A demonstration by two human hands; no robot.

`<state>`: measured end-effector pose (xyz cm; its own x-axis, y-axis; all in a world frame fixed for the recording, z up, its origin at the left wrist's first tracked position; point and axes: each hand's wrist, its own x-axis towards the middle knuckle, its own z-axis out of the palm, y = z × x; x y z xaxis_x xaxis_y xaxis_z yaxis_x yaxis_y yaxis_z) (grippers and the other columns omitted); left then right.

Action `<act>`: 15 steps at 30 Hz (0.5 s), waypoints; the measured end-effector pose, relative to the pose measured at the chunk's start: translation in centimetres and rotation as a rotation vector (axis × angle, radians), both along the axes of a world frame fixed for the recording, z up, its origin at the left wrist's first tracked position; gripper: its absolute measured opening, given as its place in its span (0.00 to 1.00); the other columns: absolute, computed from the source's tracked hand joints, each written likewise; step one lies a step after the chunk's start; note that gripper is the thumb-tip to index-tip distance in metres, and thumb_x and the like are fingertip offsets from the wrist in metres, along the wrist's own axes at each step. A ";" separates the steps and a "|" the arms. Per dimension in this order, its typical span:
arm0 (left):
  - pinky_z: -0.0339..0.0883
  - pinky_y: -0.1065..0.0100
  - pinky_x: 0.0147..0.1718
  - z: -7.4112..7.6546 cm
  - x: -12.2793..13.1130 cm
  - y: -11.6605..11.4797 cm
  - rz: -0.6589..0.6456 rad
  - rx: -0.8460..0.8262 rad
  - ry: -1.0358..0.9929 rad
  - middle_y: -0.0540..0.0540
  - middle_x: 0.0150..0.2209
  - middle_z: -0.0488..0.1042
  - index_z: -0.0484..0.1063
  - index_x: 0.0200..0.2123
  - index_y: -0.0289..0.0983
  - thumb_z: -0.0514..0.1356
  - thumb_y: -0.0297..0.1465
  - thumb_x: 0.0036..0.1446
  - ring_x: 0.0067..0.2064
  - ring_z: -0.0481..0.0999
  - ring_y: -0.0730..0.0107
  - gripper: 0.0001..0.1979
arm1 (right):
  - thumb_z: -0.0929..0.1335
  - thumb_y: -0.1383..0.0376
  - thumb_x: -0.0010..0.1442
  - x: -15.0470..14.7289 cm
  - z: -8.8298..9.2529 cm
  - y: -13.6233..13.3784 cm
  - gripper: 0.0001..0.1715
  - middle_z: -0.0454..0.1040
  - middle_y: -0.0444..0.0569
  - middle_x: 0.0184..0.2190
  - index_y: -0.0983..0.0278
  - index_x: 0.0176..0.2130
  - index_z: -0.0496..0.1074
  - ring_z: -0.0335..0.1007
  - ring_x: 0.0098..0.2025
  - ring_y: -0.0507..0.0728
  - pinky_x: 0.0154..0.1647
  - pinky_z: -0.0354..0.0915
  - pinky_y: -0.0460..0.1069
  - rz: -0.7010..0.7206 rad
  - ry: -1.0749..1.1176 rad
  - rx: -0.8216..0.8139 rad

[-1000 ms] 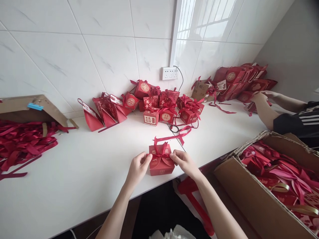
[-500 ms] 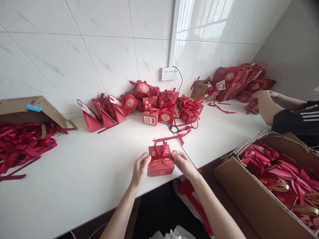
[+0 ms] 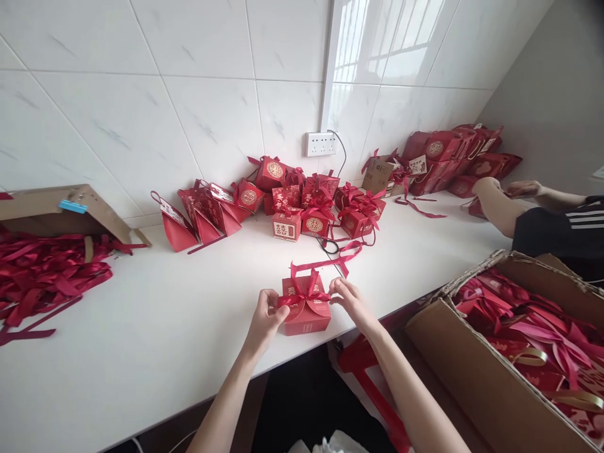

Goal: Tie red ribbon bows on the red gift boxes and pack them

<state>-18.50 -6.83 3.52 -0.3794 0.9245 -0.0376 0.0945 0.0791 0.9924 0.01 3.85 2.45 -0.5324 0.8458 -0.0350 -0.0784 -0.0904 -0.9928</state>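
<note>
Right hand (image 3: 348, 301) loosened — partly spread | left hand (image 3: 268, 314) — pinching bow (image 3: 309, 294)

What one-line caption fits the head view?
Left hand and right hand at the bow on a red box, more boxes behind.

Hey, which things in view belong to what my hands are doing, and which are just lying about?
Likely in the job:
- red box in front of you
- its ribbon bow, with your left hand and right hand at either side

Apparently just lying about:
- loose ribbon behind that box
- blue clip on the left carton
</note>
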 end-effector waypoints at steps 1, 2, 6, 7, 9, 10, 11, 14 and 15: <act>0.62 0.69 0.30 0.0 -0.1 -0.2 0.006 -0.009 0.028 0.49 0.32 0.66 0.59 0.35 0.39 0.61 0.46 0.42 0.31 0.66 0.71 0.23 | 0.64 0.44 0.55 -0.1 0.1 0.1 0.24 0.68 0.48 0.35 0.62 0.32 0.67 0.65 0.40 0.56 0.40 0.63 0.50 -0.029 0.013 0.010; 0.64 0.68 0.33 0.1 -0.2 -0.3 0.004 -0.027 0.061 0.48 0.35 0.67 0.59 0.38 0.39 0.63 0.45 0.41 0.33 0.67 0.70 0.25 | 0.64 0.44 0.56 -0.2 0.1 0.1 0.24 0.68 0.49 0.40 0.61 0.36 0.68 0.65 0.46 0.58 0.44 0.63 0.51 -0.028 0.029 0.016; 0.66 0.63 0.40 0.0 -1.2 -0.6 -0.088 -0.079 0.102 0.42 0.44 0.67 0.59 0.44 0.39 0.62 0.45 0.46 0.40 0.70 0.66 0.26 | 0.61 0.45 0.59 -0.4 0.6 -0.5 0.25 0.69 0.52 0.48 0.61 0.43 0.68 0.64 0.52 0.60 0.52 0.60 0.55 0.075 0.019 0.051; 0.66 0.62 0.41 0.0 -1.6 -0.5 -0.091 -0.080 0.096 0.42 0.44 0.67 0.59 0.45 0.39 0.61 0.45 0.47 0.42 0.70 0.65 0.26 | 0.61 0.44 0.59 -0.3 0.8 -0.8 0.25 0.69 0.52 0.47 0.61 0.42 0.68 0.65 0.51 0.59 0.52 0.60 0.55 0.069 -0.012 0.076; 0.65 0.59 0.44 0.1 -2.5 -0.2 0.022 -0.053 0.130 0.41 0.45 0.67 0.60 0.45 0.38 0.61 0.46 0.46 0.44 0.70 0.63 0.27 | 0.62 0.44 0.58 0.1 1.3 -1.8 0.25 0.71 0.51 0.44 0.61 0.41 0.68 0.67 0.48 0.59 0.50 0.61 0.54 0.033 -0.074 0.118; 0.64 0.58 0.46 0.2 -2.9 0.0 0.134 -0.020 0.167 0.41 0.45 0.67 0.60 0.45 0.38 0.61 0.46 0.46 0.46 0.70 0.61 0.27 | 0.63 0.45 0.58 0.4 1.6 -2.3 0.24 0.72 0.51 0.41 0.61 0.40 0.67 0.68 0.46 0.58 0.50 0.61 0.54 0.039 -0.096 0.125; 0.63 0.57 0.47 0.3 -3.4 0.2 0.258 0.020 0.201 0.41 0.46 0.66 0.61 0.44 0.38 0.60 0.46 0.46 0.47 0.69 0.60 0.26 | 0.63 0.45 0.58 0.6 1.8 -2.8 0.23 0.74 0.50 0.38 0.62 0.40 0.67 0.69 0.43 0.58 0.49 0.61 0.54 0.074 -0.112 0.121; 0.61 0.57 0.51 0.8 -4.4 0.2 0.474 0.092 0.212 0.41 0.47 0.67 0.63 0.41 0.39 0.56 0.47 0.49 0.52 0.67 0.58 0.21 | 0.62 0.47 0.60 1.3 2.3 -4.1 0.24 0.75 0.48 0.23 0.64 0.30 0.68 0.70 0.31 0.55 0.42 0.62 0.52 0.240 -0.148 0.080; 0.61 0.57 0.51 1.0 -4.6 0.0 0.473 0.085 0.189 0.41 0.47 0.68 0.65 0.40 0.39 0.55 0.47 0.50 0.52 0.67 0.58 0.20 | 0.61 0.46 0.60 1.5 2.3 -4.2 0.26 0.73 0.47 0.18 0.64 0.27 0.68 0.67 0.26 0.54 0.39 0.62 0.51 0.254 -0.163 0.071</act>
